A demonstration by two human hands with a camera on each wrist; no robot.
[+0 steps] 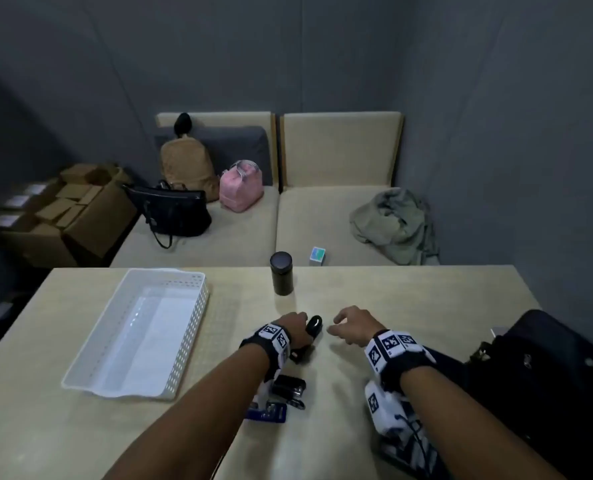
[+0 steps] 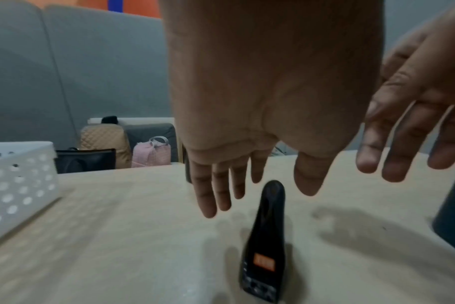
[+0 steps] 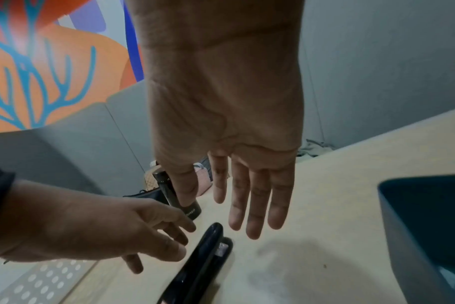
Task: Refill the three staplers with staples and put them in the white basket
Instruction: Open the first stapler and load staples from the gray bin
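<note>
A black stapler lies on the beige table between my two hands; it also shows in the left wrist view and the right wrist view. My left hand hovers just left of and over it with straight fingers, holding nothing. My right hand hangs open a little to its right, its fingers spread above the table. A second black stapler and a dark blue item lie near my left forearm. The white perforated basket stands empty at the left.
A dark cylindrical bottle stands just beyond the hands. A black bag occupies the table's right edge. Behind the table a beige sofa holds several bags and a green jacket. Cardboard boxes sit at far left.
</note>
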